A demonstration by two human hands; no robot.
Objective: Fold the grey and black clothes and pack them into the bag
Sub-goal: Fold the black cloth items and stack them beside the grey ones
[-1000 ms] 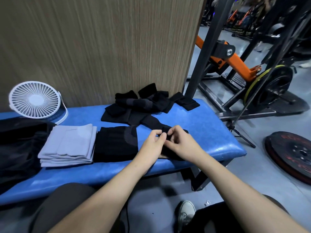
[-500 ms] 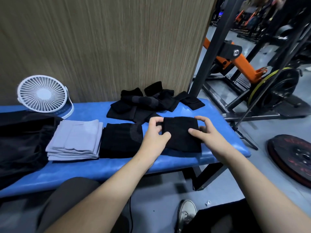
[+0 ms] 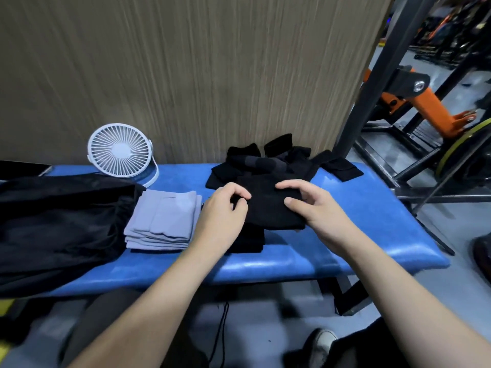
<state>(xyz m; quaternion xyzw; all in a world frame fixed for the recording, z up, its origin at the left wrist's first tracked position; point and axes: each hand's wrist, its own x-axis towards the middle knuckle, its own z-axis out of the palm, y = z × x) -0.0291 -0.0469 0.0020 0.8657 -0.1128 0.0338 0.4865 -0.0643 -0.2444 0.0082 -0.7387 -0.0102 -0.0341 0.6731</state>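
In the head view, a folded black garment (image 3: pixel 268 208) is held over the blue bench (image 3: pixel 345 251), just right of centre, its lower edge lying on top of a folded black stack (image 3: pixel 249 240) beneath it. The left hand (image 3: pixel 220 216) is seen at the garment's 9 o'clock edge, fingers curled, the cloth pinched between thumb and fingertips. The right hand (image 3: pixel 316 211) is placed at the garment's 3 o'clock edge, the fingers bent over the top of the cloth and the thumb pressed at its near side, so the piece is gripped from both sides. At 12 o'clock from the hands, an unfolded heap of black and dark grey clothes (image 3: pixel 268 163) is spread against the wood-grain wall panel (image 3: pixel 186 75). At 9 o'clock from the left hand, a stack of folded grey clothes (image 3: pixel 164 219) is set, touching or nearly touching the black stack. Further toward 9 o'clock, a black bag (image 3: pixel 58 221) is laid on the bench, its mouth turned toward the grey stack. A white desk fan (image 3: pixel 119 152) is stood at 11 o'clock, behind the grey stack. Orange and black gym equipment (image 3: pixel 425 102) is seen at 2 o'clock on the floor.
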